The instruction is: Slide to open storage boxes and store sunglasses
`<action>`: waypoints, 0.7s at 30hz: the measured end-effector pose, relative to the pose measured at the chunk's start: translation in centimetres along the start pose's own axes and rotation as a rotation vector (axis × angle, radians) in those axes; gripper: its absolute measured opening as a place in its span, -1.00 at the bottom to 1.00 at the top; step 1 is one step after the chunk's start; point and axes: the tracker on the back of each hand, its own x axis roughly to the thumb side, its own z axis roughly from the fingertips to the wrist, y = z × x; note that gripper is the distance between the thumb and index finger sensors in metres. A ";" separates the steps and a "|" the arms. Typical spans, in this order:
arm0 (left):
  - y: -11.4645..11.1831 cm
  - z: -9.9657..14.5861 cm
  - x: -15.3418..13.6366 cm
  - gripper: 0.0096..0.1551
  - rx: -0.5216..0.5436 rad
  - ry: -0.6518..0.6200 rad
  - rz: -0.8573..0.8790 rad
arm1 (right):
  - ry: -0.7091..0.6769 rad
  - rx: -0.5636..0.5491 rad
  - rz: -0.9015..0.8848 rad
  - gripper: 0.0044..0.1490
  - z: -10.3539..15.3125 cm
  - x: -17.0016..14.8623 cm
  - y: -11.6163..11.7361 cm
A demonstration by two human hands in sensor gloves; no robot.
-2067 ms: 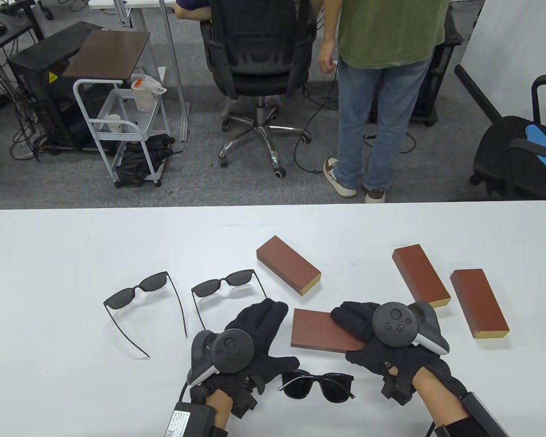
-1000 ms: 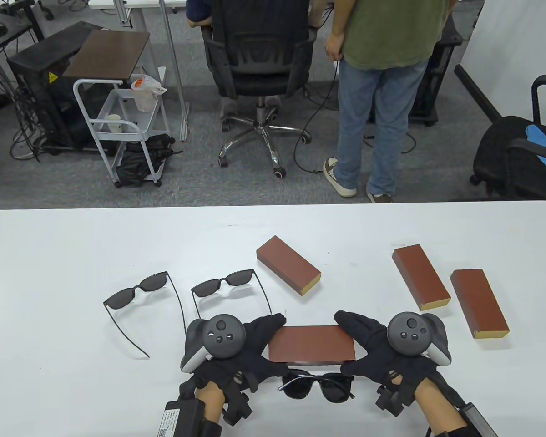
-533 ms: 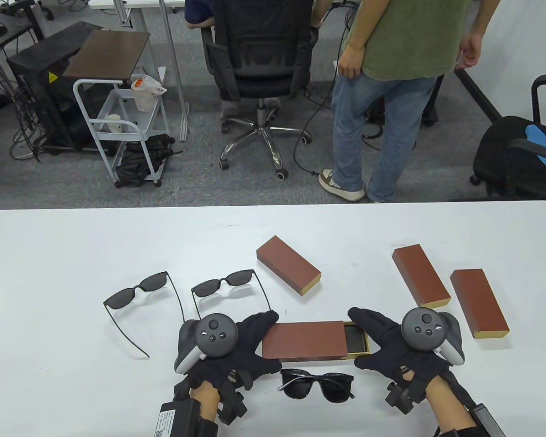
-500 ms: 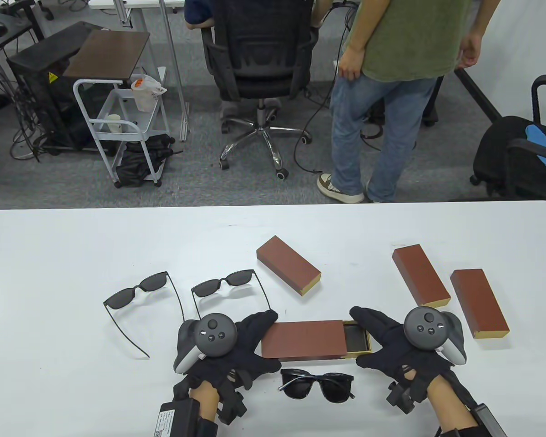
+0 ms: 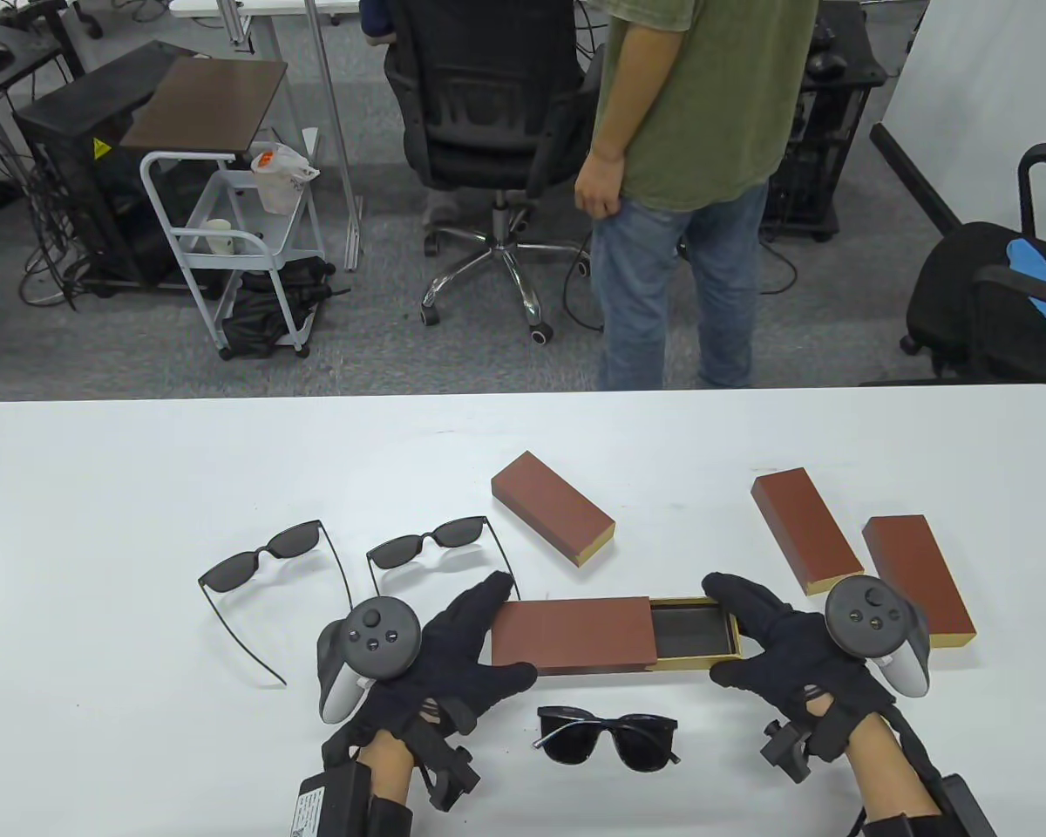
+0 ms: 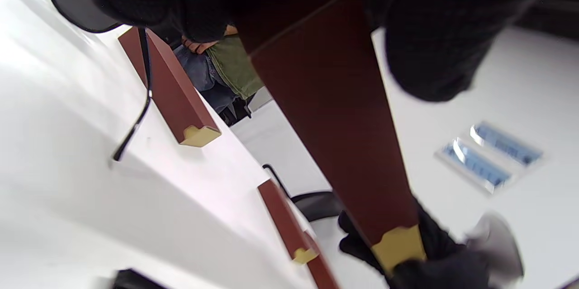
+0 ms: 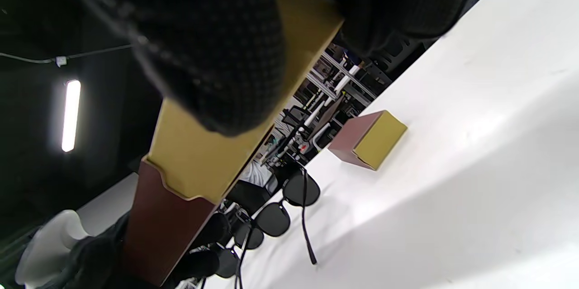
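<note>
A red-brown storage box (image 5: 571, 634) lies near the table's front, its gold inner tray (image 5: 697, 629) pulled partly out to the right. My left hand (image 5: 475, 641) grips the box's left end between fingers and thumb. My right hand (image 5: 750, 632) holds the tray's right end the same way. The left wrist view looks along the red sleeve (image 6: 334, 112) toward the gold tray end (image 6: 398, 246). The right wrist view shows the gold tray (image 7: 235, 139) leaving the sleeve (image 7: 165, 221). Folded dark sunglasses (image 5: 608, 738) lie just in front of the box.
Two thin-framed sunglasses lie open at the left (image 5: 270, 562) and centre-left (image 5: 431, 549). Three shut red-brown boxes sit behind (image 5: 553, 508) and to the right (image 5: 806, 527), (image 5: 918, 580). A person (image 5: 689, 174) stands beyond the table's far edge, near an office chair (image 5: 488, 131).
The tray slid further out to the right as my right hand pulled it and my left hand held the sleeve. The standing person stepped left.
</note>
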 end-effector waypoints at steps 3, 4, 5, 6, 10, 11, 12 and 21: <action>-0.1 0.2 -0.3 0.16 0.081 0.073 0.163 | -0.017 -0.033 -0.040 0.07 0.1 0.4 0.0; -0.2 0.2 -0.4 0.16 0.077 0.091 0.195 | -0.020 -0.039 -0.046 0.07 0.0 0.4 0.0; -0.4 0.3 -0.6 0.16 0.068 0.135 0.252 | -0.025 -0.046 -0.058 0.07 0.1 0.6 0.0; -0.6 0.3 -0.8 0.16 0.061 0.164 0.292 | -0.029 -0.050 -0.063 0.07 0.1 0.6 0.0; -1.7 0.3 -1.8 0.10 0.014 0.222 0.526 | -0.035 -0.045 -0.078 0.07 0.0 0.7 0.4; -1.9 0.3 -1.9 0.09 -0.003 0.229 0.567 | -0.036 -0.045 -0.081 0.07 0.0 0.8 0.4; -2.3 0.2 -2.1 0.07 -0.028 0.229 0.625 | -0.039 -0.043 -0.088 0.07 0.0 0.9 0.5; -2.3 0.4 -2.3 -0.07 0.052 0.227 0.676 | -0.048 -0.051 -0.086 0.10 0.0 1.2 1.4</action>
